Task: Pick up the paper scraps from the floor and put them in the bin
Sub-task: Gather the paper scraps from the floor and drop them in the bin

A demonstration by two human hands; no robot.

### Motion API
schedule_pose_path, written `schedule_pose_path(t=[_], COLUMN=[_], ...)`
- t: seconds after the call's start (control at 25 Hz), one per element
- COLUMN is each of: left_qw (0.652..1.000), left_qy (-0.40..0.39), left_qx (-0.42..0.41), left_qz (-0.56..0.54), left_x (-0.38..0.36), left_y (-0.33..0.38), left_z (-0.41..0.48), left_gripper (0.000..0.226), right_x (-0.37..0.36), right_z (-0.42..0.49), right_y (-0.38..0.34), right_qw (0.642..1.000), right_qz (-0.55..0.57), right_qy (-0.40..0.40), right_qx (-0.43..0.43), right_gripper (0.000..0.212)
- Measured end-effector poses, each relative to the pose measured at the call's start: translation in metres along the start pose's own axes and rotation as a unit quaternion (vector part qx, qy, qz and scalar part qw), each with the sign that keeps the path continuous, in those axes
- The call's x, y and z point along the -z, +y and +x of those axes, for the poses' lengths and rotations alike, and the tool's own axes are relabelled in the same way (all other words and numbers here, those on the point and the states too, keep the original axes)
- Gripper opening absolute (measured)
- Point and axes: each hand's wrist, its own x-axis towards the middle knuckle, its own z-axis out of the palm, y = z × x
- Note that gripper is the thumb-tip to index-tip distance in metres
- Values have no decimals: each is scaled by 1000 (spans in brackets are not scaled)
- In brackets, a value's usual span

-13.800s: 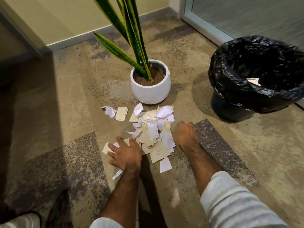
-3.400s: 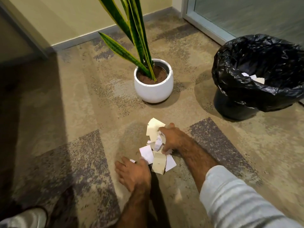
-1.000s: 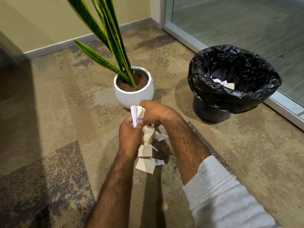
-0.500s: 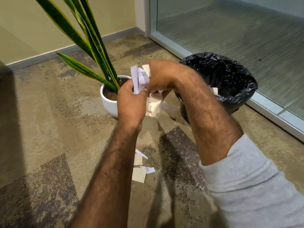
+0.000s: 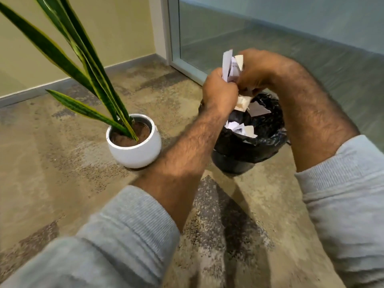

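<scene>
Two hands meet over the bin, but the biggest things come first: the mottled carpet [image 5: 62,167] fills most of the view, and no loose scraps show on the stretch of it in sight, though the arms and grey sleeves [image 5: 128,242] hide a good part of the floor near the person. Next in size is the glass partition [image 5: 270,34] behind, then the snake plant [image 5: 79,65] in its white pot [image 5: 135,150], which stands just beside the bin and plays no part. The bin [image 5: 241,154], lined with a black bag, sits directly under the hands, and that seems to be the point of the pose: whatever is let go should drop straight in rather than drift onto the carpet. Pale scraps already lie inside it [image 5: 241,128]. The left hand [image 5: 220,94] is curled nearly into a fist and the right hand [image 5: 257,69] is closed against it from the other side, so the two press one bundle of paper scraps [image 5: 230,67] between them; white and cream edges stick out above the knuckles and a few more hang below the left hand, some possibly already falling. Using both hands likely keeps the many small loose pieces from slipping out. I judge this to be the release step, with the load over the opening and only the parting of the hands left.
</scene>
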Motion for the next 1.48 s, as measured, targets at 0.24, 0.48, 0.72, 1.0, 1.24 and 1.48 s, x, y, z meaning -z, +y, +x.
schedule_pose_path(t=[0.24,0.48,0.72,1.0,1.24,1.48], left_qw=[994,946,889,906,976,938], left_qy=[-55,-196,-211,-205,-51,-14], left_qx=[-3,-66,-114,-113,-38,146], left_qz=[99,251,391,352,209,314], left_x=[-40,-43,-30,28,139,226], left_y=[-26,-40,-52,-55,-119,-244], left_z=[17,25,33,8,-52,-133], left_gripper=[29,22,54,62,53,41], right_x=[-34,-49,-58,-61,-118,-252], right_z=[15,7,2,-3,-35,-72], right_y=[45,77,91,55,-41,-86], right_qw=[1000,997,997,998,987,974], right_qz=[-4,-30,-54,5,96,85], right_qy=[16,-60,-23,47,71,-133], right_qx=[2,-35,-52,-47,109,160], right_gripper=[19,26,51,49,43,40])
